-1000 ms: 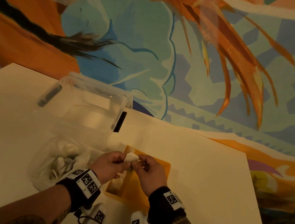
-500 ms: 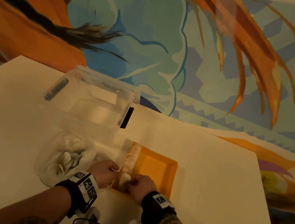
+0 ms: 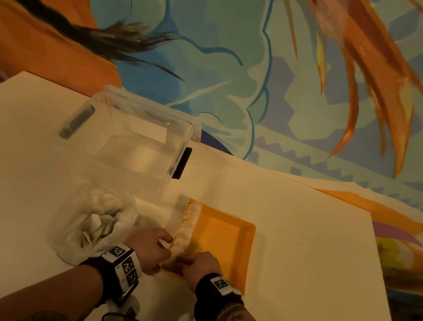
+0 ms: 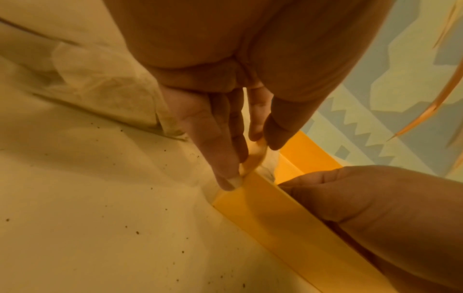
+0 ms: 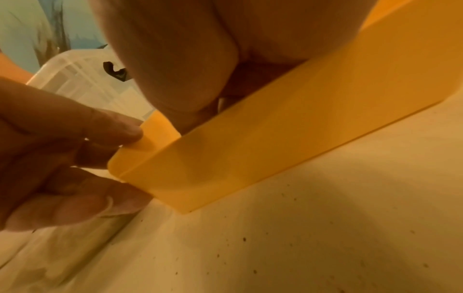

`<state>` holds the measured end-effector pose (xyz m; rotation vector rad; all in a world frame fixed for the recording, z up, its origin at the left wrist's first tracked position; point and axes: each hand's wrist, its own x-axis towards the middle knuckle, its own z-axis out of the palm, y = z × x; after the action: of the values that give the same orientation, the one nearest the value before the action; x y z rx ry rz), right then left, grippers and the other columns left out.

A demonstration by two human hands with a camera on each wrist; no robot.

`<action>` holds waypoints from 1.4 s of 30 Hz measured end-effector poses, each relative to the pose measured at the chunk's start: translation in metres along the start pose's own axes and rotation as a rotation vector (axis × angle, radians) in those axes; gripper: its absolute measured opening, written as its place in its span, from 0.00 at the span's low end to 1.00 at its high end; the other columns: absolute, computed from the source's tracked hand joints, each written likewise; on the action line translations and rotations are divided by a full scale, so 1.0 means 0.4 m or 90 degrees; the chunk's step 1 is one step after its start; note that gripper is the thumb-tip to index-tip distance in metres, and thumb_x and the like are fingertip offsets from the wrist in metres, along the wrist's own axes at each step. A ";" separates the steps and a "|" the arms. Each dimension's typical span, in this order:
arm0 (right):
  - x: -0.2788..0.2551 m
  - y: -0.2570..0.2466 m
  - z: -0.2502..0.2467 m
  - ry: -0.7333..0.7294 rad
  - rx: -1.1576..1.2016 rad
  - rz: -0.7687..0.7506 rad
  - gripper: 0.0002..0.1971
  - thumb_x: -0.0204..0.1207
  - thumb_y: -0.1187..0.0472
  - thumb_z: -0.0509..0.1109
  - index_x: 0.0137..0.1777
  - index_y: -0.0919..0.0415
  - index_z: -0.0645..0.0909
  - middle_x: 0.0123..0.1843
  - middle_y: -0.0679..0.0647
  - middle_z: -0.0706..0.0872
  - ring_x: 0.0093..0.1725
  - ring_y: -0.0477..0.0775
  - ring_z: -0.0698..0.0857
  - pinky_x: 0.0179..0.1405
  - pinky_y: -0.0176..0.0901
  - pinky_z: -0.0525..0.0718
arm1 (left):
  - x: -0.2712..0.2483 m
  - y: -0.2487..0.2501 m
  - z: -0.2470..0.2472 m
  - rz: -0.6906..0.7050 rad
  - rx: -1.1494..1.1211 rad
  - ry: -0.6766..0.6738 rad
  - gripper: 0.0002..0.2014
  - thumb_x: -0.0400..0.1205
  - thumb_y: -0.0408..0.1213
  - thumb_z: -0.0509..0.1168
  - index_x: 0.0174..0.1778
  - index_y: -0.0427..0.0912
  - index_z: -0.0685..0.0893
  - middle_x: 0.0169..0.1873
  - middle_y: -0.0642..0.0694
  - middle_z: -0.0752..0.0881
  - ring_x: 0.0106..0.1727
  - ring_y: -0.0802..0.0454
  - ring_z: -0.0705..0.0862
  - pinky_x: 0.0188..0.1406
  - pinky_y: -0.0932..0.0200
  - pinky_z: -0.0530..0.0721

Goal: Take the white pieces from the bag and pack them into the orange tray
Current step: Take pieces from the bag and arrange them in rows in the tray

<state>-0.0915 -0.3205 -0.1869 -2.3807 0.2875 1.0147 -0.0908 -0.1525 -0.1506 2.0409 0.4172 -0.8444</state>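
Observation:
The orange tray (image 3: 223, 243) lies on the white table, with a row of white pieces (image 3: 190, 225) standing along its left wall. At its near-left corner, my left hand (image 3: 164, 247) pinches a white piece (image 4: 255, 156) between thumb and forefinger, the other fingers outside the tray rim (image 4: 263, 208). My right hand (image 3: 186, 261) curls down onto the same piece from inside the tray. Its fingertips are hidden behind the tray wall (image 5: 275, 138). The clear bag (image 3: 92, 228), holding several more white pieces, lies just left of my left wrist.
A clear plastic box (image 3: 139, 144) with a black latch stands behind the bag. The table's right edge (image 3: 380, 265) runs past the tray. A patterned carpet lies beyond the table.
Both hands have come down from above the tray to its near-left corner, bringing the white piece into the end of the row. The head view has tilted a little.

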 end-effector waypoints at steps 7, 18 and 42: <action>-0.011 0.010 0.002 0.014 -0.045 -0.020 0.18 0.77 0.43 0.67 0.53 0.54 0.88 0.49 0.53 0.88 0.47 0.57 0.85 0.46 0.45 0.85 | -0.001 -0.002 0.005 -0.006 0.014 0.016 0.19 0.77 0.35 0.71 0.64 0.51 0.81 0.48 0.48 0.87 0.44 0.44 0.91 0.45 0.45 0.92; -0.038 0.033 -0.006 0.030 -0.157 -0.122 0.18 0.84 0.45 0.58 0.59 0.53 0.85 0.59 0.56 0.87 0.59 0.58 0.84 0.52 0.44 0.78 | -0.059 0.005 -0.016 0.055 0.087 0.023 0.19 0.82 0.49 0.65 0.69 0.51 0.80 0.57 0.48 0.88 0.49 0.51 0.90 0.56 0.50 0.89; -0.043 -0.029 0.026 0.042 -0.183 0.042 0.26 0.85 0.38 0.49 0.79 0.44 0.68 0.76 0.53 0.78 0.72 0.55 0.78 0.71 0.45 0.72 | 0.020 -0.237 -0.325 0.167 0.554 0.027 0.16 0.83 0.50 0.59 0.66 0.52 0.79 0.66 0.45 0.79 0.63 0.40 0.73 0.66 0.49 0.72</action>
<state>-0.1052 -0.3051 -0.1760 -2.6822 0.2596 1.0702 -0.0854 0.0083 -0.1609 2.8212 -0.2593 -0.9044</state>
